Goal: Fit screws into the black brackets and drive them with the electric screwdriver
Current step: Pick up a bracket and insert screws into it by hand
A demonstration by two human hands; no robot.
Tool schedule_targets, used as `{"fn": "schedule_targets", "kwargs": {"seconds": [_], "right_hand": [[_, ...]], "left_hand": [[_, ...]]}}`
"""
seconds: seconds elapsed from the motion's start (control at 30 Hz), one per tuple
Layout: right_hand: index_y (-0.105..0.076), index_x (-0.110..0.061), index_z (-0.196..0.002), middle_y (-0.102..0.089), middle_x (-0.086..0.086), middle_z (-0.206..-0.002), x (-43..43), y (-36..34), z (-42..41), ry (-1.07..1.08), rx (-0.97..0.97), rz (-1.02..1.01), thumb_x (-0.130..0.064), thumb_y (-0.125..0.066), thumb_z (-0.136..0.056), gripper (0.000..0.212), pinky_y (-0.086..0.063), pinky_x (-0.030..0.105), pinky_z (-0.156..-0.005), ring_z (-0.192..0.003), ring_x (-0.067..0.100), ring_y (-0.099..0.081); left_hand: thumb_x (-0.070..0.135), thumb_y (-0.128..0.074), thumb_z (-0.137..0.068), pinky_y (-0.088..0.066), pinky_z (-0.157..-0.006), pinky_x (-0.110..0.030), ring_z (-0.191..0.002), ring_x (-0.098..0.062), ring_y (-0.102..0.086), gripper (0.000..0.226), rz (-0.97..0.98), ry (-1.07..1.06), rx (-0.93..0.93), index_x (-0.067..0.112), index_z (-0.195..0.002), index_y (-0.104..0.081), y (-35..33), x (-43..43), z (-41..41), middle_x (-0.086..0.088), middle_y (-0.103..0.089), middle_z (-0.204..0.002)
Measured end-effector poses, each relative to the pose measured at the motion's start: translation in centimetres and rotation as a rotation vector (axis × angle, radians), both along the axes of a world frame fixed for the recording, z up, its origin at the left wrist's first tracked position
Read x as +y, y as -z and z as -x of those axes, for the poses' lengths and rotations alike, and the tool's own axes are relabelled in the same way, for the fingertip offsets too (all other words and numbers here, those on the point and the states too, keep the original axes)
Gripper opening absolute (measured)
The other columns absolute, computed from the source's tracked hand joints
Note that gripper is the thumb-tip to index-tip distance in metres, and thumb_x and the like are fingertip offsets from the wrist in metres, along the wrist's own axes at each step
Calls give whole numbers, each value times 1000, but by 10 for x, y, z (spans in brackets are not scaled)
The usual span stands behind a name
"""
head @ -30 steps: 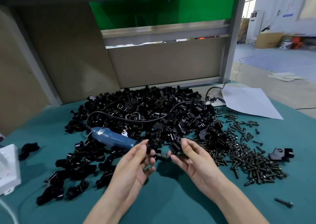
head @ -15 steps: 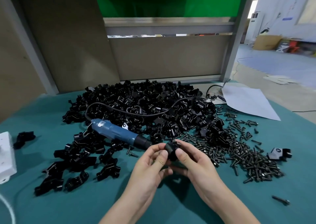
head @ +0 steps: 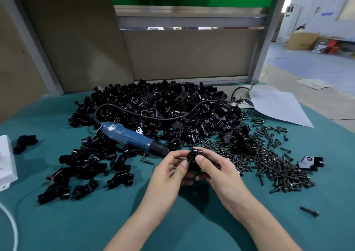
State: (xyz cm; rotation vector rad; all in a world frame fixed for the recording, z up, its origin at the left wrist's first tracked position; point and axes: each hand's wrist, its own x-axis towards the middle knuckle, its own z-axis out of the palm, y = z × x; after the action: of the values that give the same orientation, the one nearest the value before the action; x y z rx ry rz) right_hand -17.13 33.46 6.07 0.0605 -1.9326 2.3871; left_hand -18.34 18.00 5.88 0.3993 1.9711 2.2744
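Head view: left hand (head: 169, 176) and right hand (head: 217, 172) pinch one bracket (head: 192, 159) over bare mat (head: 96, 222).

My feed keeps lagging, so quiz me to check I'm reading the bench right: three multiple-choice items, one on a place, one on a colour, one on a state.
1. Where does the electric screwdriver lie?
A. On the white paper sheet
B. On the table, against the bracket pile's near-left edge
C. Standing upright in a holder

2. What colour is its body?
A. Red
B. Blue
C. Yellow

3. What state is the black bracket being worked on in?
A. Lying loose among the screws
B. Pinned under the screwdriver's tip
C. Held between the left hand and right hand

Answers: 1 B, it lies flat on the teal cloth by the pile; 2 B, blue casing; 3 C, both hands' fingers pinch it.
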Motion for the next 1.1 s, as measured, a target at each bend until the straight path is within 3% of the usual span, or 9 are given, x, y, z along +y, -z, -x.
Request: {"fn": "schedule_targets", "kwargs": {"seconds": [0.2, 0.37, 0.47, 0.63, 0.77, 0.87, 0.97, 1.0, 1.1], "right_hand": [[-72, -8, -120, -73, 22, -119, 2, 0, -1, -64, 0, 165, -29, -68, -97, 32, -60, 43, -90, -112, 36, -71], [-61, 4, -122, -73, 20, -123, 23, -15, 2, 85, -4, 489, -24, -61, -92, 42, -63, 36, -80, -108, 36, -73], [-58, 3, -126, -74, 20, -120, 55, -22, -1, 227, 44, 778, -24, -63, -94, 43, -63, 29, -78, -111, 34, -73], [-56, 2, -135, -74, 19, -114, 105, -26, -13, 406, 281, 1320, -15, -64, -98, 42, -64, 32, -80, -110, 32, -73], [-73, 10, -101, -75, 20, -105, 128, -32, -26, 391, 464, 1437, -10, -69, -87, 25, -65, 33, -73, -92, 35, -78], [-73, 11, -102, -75, 20, -105, 133, -35, -32, 317, 545, 1475, -10, -68, -86, 27, -65, 34, -72, -90, 36, -78], [-73, 10, -106, -76, 18, -108, 130, -34, -33, 274, 542, 1451, -12, -68, -88, 29, -65, 36, -70, -93, 36, -77], [-73, 9, -106, -75, 18, -108, 129, -33, -33, 256, 535, 1440, -12, -68, -88, 28, -65, 37, -70, -94, 36, -77], [-74, 8, -103, -75, 18, -109, 127, -31, -30, 230, 495, 1401, -14, -66, -90, 28, -65, 36, -74, -97, 35, -77]], "left_hand": [[24, -55, -103, -54, -88, -29, -102, -9, -67, 30, 217, -82, 146, 48, -119, -64, 6, 2, -4, 15, -69, -112], [40, -48, -103, -49, -85, -18, -103, -2, -60, 24, 450, -161, 296, 54, -123, -50, 7, 1, -9, 26, -59, -112], [48, -40, -102, -44, -80, -11, -103, 5, -53, 24, 666, -101, 434, 56, -125, -42, 3, 7, -13, 31, -51, -114], [43, -36, -106, -37, -103, -24, -120, -2, -39, 39, 1008, 22, 724, 32, -142, -38, -3, 53, -8, 18, -42, -127], [43, -41, -105, -29, -116, -38, -137, -21, -34, 51, 1126, 157, 917, 22, -151, -34, -7, 117, 0, -1, -39, -148], [44, -51, -99, -12, -124, -46, -150, -30, -19, 68, 1217, 312, 1077, 18, -156, -27, -15, 170, 10, -13, -23, -163], [39, -49, -99, -1, -125, -50, -153, -33, -6, 76, 1362, 447, 1127, 14, -160, -12, -17, 207, 20, -13, -8, -167], [38, -48, -99, -5, -125, -50, -152, -34, -10, 74, 1384, 478, 1101, 12, -160, -14, -17, 213, 24, -14, -15, -165], [38, -51, -98, -31, -113, -44, -135, -31, -40, 57, 1312, 454, 1112, 10, -147, -44, -13, 210, 35, -14, -48, -142]]}}
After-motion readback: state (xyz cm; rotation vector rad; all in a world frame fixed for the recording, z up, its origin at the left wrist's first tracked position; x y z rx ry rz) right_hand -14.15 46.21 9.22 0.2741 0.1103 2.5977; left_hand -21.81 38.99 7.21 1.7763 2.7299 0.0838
